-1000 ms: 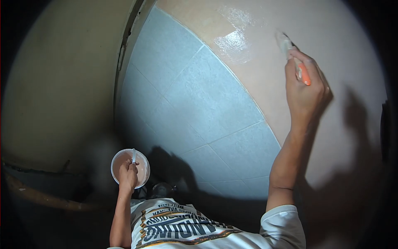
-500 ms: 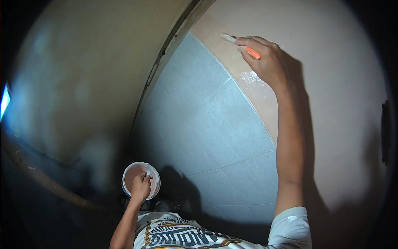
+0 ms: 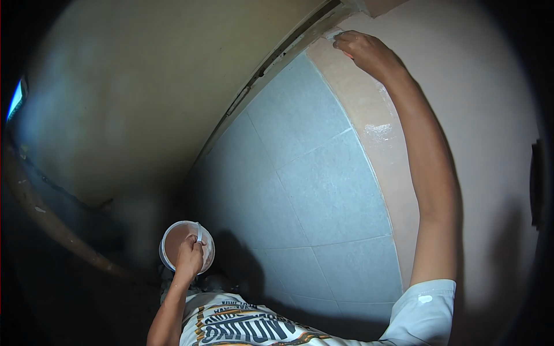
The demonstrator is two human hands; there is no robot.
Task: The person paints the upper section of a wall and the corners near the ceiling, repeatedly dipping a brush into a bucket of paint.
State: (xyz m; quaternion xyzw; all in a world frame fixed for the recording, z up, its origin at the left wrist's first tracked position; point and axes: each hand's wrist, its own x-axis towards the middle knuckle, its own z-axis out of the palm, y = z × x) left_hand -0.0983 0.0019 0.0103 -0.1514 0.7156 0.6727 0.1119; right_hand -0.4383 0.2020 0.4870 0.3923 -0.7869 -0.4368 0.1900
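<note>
My right hand [image 3: 369, 55] is closed around a paintbrush [image 3: 333, 35] whose orange handle barely shows under the fingers. Its pale bristles touch or nearly touch the pinkish wall, close to the corner above the blue-grey tiles [image 3: 332, 184]. Down by my body, my left hand [image 3: 189, 258] grips the white handle [image 3: 199, 232] of a round white bucket [image 3: 164, 254]. Pinkish-brown paint [image 3: 175, 239] fills part of the bucket, and smears mark its inner wall. A shiny wet patch [image 3: 381, 132] lies on the wall strip beside the tile edge.
A large beige panel [image 3: 150, 86] stands on the left, with a dark gap [image 3: 265, 66] along its edge by the tiles. The smooth pinkish wall [image 3: 490, 115] spreads to the right. A curved brown bar [image 3: 63, 230] runs through the shadow at lower left.
My right hand has moved the brush farther up along the wall, toward the corner. The view has shifted, while my left hand still holds the bucket.
</note>
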